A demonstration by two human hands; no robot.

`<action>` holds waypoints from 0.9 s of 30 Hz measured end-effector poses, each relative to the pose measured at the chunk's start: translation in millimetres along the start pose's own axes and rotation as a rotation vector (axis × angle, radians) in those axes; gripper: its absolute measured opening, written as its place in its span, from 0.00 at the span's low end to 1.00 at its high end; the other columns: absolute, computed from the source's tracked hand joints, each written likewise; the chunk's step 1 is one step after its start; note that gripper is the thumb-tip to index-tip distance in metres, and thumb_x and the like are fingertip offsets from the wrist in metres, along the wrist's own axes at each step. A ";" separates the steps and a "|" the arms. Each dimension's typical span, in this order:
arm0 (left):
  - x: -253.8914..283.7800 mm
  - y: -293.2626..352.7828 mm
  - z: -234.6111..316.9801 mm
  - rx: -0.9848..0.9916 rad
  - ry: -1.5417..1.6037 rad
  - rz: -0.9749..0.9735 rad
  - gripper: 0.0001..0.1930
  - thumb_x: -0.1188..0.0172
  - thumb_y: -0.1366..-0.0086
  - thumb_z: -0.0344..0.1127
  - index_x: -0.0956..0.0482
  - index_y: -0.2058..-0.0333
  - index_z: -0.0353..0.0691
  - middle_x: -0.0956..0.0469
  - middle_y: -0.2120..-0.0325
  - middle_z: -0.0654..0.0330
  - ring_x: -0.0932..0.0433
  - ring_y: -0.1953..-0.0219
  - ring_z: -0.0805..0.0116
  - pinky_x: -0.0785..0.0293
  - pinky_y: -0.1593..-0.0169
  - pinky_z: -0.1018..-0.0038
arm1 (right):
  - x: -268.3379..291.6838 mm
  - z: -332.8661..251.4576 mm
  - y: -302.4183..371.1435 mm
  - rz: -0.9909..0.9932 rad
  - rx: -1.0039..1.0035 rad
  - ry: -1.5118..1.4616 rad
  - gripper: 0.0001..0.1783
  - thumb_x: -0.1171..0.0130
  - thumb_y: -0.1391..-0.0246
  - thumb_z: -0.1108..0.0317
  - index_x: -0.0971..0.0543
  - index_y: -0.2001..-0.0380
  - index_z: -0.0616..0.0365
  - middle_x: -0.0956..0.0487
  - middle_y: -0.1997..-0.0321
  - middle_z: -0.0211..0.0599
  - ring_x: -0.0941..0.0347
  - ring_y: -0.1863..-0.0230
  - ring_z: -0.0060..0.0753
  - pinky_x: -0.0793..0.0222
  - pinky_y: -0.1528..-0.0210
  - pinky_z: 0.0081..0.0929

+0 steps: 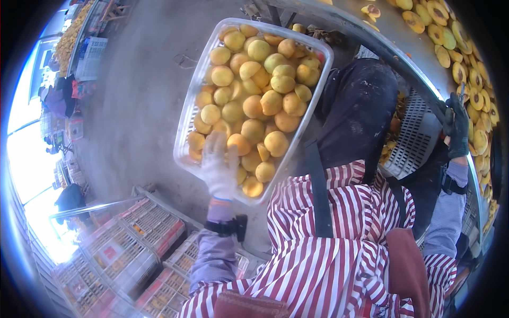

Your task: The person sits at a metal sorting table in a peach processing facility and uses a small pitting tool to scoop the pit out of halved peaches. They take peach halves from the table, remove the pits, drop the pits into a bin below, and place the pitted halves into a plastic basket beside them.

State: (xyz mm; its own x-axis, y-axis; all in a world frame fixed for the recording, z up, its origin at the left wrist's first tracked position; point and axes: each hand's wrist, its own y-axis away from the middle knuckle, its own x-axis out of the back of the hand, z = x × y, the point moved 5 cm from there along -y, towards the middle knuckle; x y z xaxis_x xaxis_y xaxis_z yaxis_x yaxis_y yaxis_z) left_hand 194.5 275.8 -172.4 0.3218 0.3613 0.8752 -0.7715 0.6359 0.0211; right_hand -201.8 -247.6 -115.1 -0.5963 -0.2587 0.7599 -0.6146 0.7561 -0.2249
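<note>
A white plastic crate (183, 132) full of round yellow-orange fruit (253, 106), like apricots or peaches, stands left of my knees. My left hand (218, 167), in a white glove, reaches over its near left corner. Its blurred fingers stretch toward the fruit, thumb apart, with nothing seen in them. At the right, my dark-gloved right hand (457, 127) is by the metal edge of a work table. Its fingers are closed round a thin metal tool (462, 93), whose kind I cannot make out. Cut fruit halves (476, 98) cover the table beside it.
Below the table, a white slotted basket (416, 135) holds cut pieces near my legs. Stacked slatted crates (124, 241) with fruit inside stand at the lower left. Farther off at the upper left are another fruit-covered table (79, 32) and people. Grey floor (138, 95) lies between.
</note>
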 end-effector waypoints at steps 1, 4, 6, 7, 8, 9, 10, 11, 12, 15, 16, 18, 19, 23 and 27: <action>-3.4 8.6 15.2 -0.109 -0.143 0.054 0.26 0.40 0.38 0.39 0.29 0.42 0.40 0.35 0.38 0.48 0.41 0.33 0.55 0.43 0.33 0.61 | -2.0 -6.6 0.7 -0.008 0.174 0.176 0.20 0.52 0.38 0.79 0.28 0.43 0.64 0.29 0.57 0.32 0.27 0.56 0.24 0.31 0.50 0.19; -46.5 33.3 40.0 -0.180 -0.174 -0.006 0.33 0.42 0.37 0.41 0.41 0.34 0.45 0.46 0.33 0.48 0.52 0.30 0.48 0.58 0.29 0.53 | -2.6 7.2 1.1 -0.019 -0.016 -0.034 0.20 0.53 0.38 0.79 0.29 0.43 0.64 0.29 0.57 0.32 0.27 0.54 0.25 0.31 0.49 0.19; -85.2 40.4 27.8 -0.110 -0.339 -0.092 0.35 0.46 0.35 0.49 0.45 0.33 0.46 0.50 0.31 0.48 0.58 0.28 0.50 0.69 0.28 0.52 | -3.9 16.5 -4.6 0.000 -0.168 -0.212 0.20 0.52 0.38 0.79 0.29 0.43 0.64 0.29 0.57 0.31 0.27 0.55 0.25 0.30 0.49 0.20; -88.2 40.2 26.3 -0.096 -0.367 -0.065 0.35 0.48 0.35 0.51 0.44 0.33 0.45 0.51 0.31 0.48 0.59 0.28 0.50 0.70 0.28 0.52 | -3.3 16.9 -4.6 0.007 -0.223 -0.268 0.20 0.52 0.38 0.79 0.29 0.43 0.64 0.29 0.57 0.31 0.27 0.55 0.26 0.30 0.49 0.20; -91.4 40.6 24.7 -0.097 -0.366 -0.063 0.35 0.48 0.35 0.51 0.44 0.33 0.45 0.51 0.31 0.48 0.59 0.28 0.50 0.70 0.28 0.52 | -3.4 20.4 -4.0 0.060 -0.344 -0.449 0.19 0.50 0.38 0.78 0.28 0.44 0.63 0.29 0.57 0.30 0.28 0.57 0.21 0.30 0.53 0.16; -90.1 37.9 28.6 -0.116 -0.334 -0.060 0.34 0.47 0.35 0.51 0.42 0.34 0.45 0.48 0.32 0.49 0.57 0.28 0.51 0.69 0.28 0.53 | -3.5 25.3 -3.5 0.094 -0.400 -0.546 0.19 0.49 0.39 0.77 0.27 0.44 0.63 0.29 0.58 0.30 0.28 0.59 0.19 0.31 0.55 0.14; -88.1 35.4 32.2 -0.135 -0.302 -0.057 0.33 0.47 0.35 0.51 0.40 0.35 0.44 0.46 0.33 0.49 0.55 0.29 0.52 0.68 0.28 0.53 | -5.1 29.5 1.2 0.122 -0.465 -0.639 0.18 0.48 0.39 0.76 0.26 0.45 0.62 0.29 0.58 0.29 0.28 0.60 0.17 0.31 0.57 0.12; -81.5 35.4 33.0 -0.142 -0.304 -0.054 0.33 0.47 0.35 0.51 0.40 0.35 0.44 0.46 0.33 0.49 0.55 0.29 0.52 0.68 0.28 0.53 | -2.0 21.6 0.1 0.073 -0.149 -0.281 0.18 0.46 0.39 0.74 0.26 0.46 0.61 0.29 0.59 0.28 0.30 0.62 0.13 0.33 0.61 0.09; -70.5 34.6 33.1 -0.118 -0.266 -0.076 0.31 0.46 0.35 0.50 0.38 0.36 0.43 0.43 0.34 0.50 0.51 0.30 0.52 0.67 0.28 0.54 | -2.8 11.1 -1.8 0.039 0.005 -0.095 0.17 0.45 0.39 0.72 0.25 0.46 0.61 0.29 0.59 0.28 0.31 0.63 0.11 0.35 0.63 0.07; -29.8 9.1 50.2 -0.106 -0.092 0.076 0.23 0.43 0.35 0.41 0.29 0.43 0.38 0.30 0.43 0.50 0.36 0.37 0.51 0.51 0.31 0.54 | -9.0 -4.9 -4.1 0.066 -0.223 -0.269 0.13 0.43 0.39 0.67 0.23 0.52 0.59 0.27 0.63 0.25 0.33 0.70 0.05 0.40 0.72 0.01; -23.4 -4.6 54.7 -0.130 -0.003 0.130 0.22 0.43 0.35 0.38 0.28 0.44 0.37 0.29 0.44 0.49 0.35 0.38 0.50 0.47 0.33 0.55 | -8.7 -1.5 -1.5 0.091 -0.350 -0.389 0.12 0.43 0.39 0.66 0.22 0.54 0.58 0.27 0.64 0.25 0.33 0.72 0.04 0.41 0.75 0.00; -20.2 -37.0 65.4 -0.167 0.094 0.181 0.20 0.43 0.35 0.36 0.28 0.46 0.36 0.29 0.44 0.48 0.34 0.38 0.50 0.42 0.35 0.56 | -1.2 21.9 6.7 0.052 -0.275 -0.110 0.21 0.47 0.39 0.61 0.26 0.48 0.63 0.24 0.61 0.38 0.27 0.61 0.30 0.33 0.59 0.23; -19.8 -53.2 73.6 -0.219 0.099 0.199 0.20 0.43 0.35 0.35 0.28 0.46 0.36 0.29 0.45 0.46 0.34 0.39 0.48 0.41 0.36 0.57 | 1.0 19.9 7.1 0.044 -0.258 -0.038 0.23 0.48 0.39 0.59 0.27 0.47 0.65 0.23 0.60 0.42 0.25 0.59 0.36 0.31 0.55 0.28; -18.1 -107.3 110.8 -0.409 0.116 0.213 0.19 0.42 0.35 0.35 0.27 0.47 0.36 0.30 0.45 0.44 0.35 0.39 0.44 0.39 0.37 0.59 | -17.5 -41.1 -0.3 0.058 -0.394 -0.190 0.21 0.46 0.39 0.60 0.25 0.52 0.68 0.23 0.62 0.42 0.22 0.63 0.34 0.27 0.55 0.29; -46.7 -139.9 126.7 -0.379 0.131 0.237 0.23 0.43 0.35 0.40 0.30 0.44 0.37 0.33 0.42 0.43 0.40 0.36 0.45 0.43 0.34 0.57 | -19.1 -45.6 8.3 0.266 -0.786 -0.740 0.10 0.43 0.39 0.60 0.24 0.64 0.56 0.25 0.73 0.29 0.32 0.81 0.10 0.44 0.86 0.06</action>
State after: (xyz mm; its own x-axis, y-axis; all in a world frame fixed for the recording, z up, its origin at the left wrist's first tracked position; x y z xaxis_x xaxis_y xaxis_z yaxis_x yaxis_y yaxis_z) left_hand 217.8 83.6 -155.0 0.2463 0.5939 0.7659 -0.5846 0.7213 -0.3713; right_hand -172.0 -209.0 -103.7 -0.9825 -0.1282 0.1348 -0.0791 0.9437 0.3211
